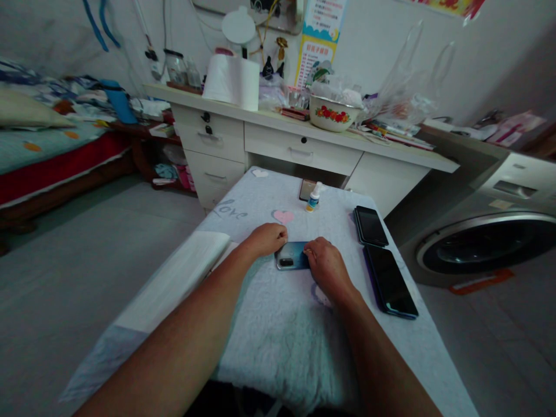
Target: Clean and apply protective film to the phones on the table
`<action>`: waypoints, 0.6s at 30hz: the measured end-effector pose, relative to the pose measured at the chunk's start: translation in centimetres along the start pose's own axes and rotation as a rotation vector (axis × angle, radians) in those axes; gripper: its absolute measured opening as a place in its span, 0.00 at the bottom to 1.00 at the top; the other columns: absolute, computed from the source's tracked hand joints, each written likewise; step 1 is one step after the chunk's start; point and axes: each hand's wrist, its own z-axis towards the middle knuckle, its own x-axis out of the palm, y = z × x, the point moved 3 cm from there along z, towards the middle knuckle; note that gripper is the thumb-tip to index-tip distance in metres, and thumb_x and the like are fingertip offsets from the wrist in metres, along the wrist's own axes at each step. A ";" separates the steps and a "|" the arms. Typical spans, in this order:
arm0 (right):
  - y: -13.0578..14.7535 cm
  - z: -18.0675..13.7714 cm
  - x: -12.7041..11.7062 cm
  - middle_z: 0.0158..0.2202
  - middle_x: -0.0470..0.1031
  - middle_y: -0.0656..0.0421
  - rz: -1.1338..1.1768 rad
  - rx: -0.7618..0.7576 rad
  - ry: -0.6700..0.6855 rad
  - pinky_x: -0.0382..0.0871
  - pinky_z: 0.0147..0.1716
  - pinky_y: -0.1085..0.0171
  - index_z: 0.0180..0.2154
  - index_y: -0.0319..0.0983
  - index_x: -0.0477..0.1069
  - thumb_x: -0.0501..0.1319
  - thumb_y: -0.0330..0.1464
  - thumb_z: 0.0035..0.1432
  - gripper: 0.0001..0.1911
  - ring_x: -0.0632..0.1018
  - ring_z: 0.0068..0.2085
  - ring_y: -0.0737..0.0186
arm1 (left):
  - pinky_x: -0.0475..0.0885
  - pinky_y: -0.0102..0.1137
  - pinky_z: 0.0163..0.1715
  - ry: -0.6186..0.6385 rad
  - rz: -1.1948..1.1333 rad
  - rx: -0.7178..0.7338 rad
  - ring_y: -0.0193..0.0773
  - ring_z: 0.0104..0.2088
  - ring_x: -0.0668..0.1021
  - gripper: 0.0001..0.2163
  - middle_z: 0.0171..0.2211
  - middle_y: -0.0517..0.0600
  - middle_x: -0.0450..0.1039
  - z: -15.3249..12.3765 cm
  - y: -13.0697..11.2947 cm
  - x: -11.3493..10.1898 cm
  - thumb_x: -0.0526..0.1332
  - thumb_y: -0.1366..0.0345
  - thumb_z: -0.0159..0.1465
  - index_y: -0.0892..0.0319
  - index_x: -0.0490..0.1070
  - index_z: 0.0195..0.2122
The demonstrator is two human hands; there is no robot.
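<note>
A blue-grey smartphone (293, 255) lies on the cloth-covered table with its back and dark camera block facing up. My left hand (267, 238) is closed at the phone's upper left corner, its fingertips pinched together there. Over the right end of the phone, my right hand (326, 266) has its fingers curled and closed on the edge. Both hands partly cover the phone's ends. Beyond them stands a small white spray bottle (313, 198) with a blue and yellow label, next to a flat brownish rectangular object (306, 189).
Two dark phones, an upper one (370, 226) and a larger one (391, 284), lie along the table's right side. White folded paper or cloth (174, 278) lies at the left edge. A white desk (299, 152) stands ahead, a washing machine (490, 231) to the right.
</note>
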 end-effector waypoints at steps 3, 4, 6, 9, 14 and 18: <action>0.3 -0.2 0.2 0.37 0.73 0.56 0.021 -0.043 0.003 0.59 0.40 0.68 0.38 0.39 0.75 0.52 0.28 0.64 0.13 0.73 0.38 0.65 | 0.62 0.26 0.30 0.004 0.003 -0.001 0.33 0.29 0.72 0.08 0.30 0.49 0.75 0.0 0.0 0.0 0.55 0.69 0.57 0.61 0.74 0.30; 0.4 -0.2 0.2 0.37 0.73 0.56 0.028 -0.055 0.004 0.59 0.40 0.69 0.38 0.39 0.75 0.52 0.28 0.64 0.12 0.73 0.38 0.65 | 0.62 0.26 0.30 0.004 0.001 -0.001 0.33 0.29 0.72 0.08 0.29 0.49 0.75 0.0 0.0 0.0 0.55 0.69 0.57 0.61 0.74 0.30; 0.5 -0.3 0.2 0.37 0.73 0.57 0.036 -0.071 0.002 0.59 0.40 0.69 0.38 0.39 0.75 0.52 0.28 0.64 0.12 0.73 0.38 0.65 | 0.62 0.26 0.29 0.005 -0.002 -0.004 0.33 0.29 0.72 0.08 0.29 0.49 0.75 0.0 0.0 0.0 0.55 0.69 0.57 0.61 0.74 0.30; 0.6 -0.4 0.1 0.37 0.73 0.57 0.035 -0.076 0.003 0.59 0.40 0.69 0.38 0.39 0.75 0.52 0.28 0.64 0.12 0.73 0.38 0.65 | 0.62 0.26 0.28 0.001 -0.004 -0.003 0.33 0.29 0.72 0.08 0.29 0.49 0.75 0.1 0.0 0.0 0.55 0.68 0.57 0.61 0.74 0.30; -0.2 -0.4 -0.3 0.36 0.73 0.56 0.000 -0.029 0.003 0.59 0.39 0.68 0.37 0.38 0.75 0.52 0.28 0.64 0.13 0.73 0.37 0.65 | 0.61 0.26 0.28 0.008 -0.010 0.001 0.33 0.28 0.72 0.07 0.28 0.48 0.75 0.0 0.1 0.1 0.55 0.69 0.57 0.61 0.73 0.29; -1.3 -0.4 -0.6 0.37 0.72 0.55 -0.026 0.043 -0.017 0.59 0.37 0.68 0.37 0.38 0.75 0.51 0.28 0.63 0.13 0.73 0.36 0.65 | 0.61 0.26 0.28 0.001 -0.004 0.007 0.33 0.28 0.72 0.08 0.28 0.49 0.75 -0.1 -0.1 -0.1 0.55 0.69 0.56 0.61 0.74 0.29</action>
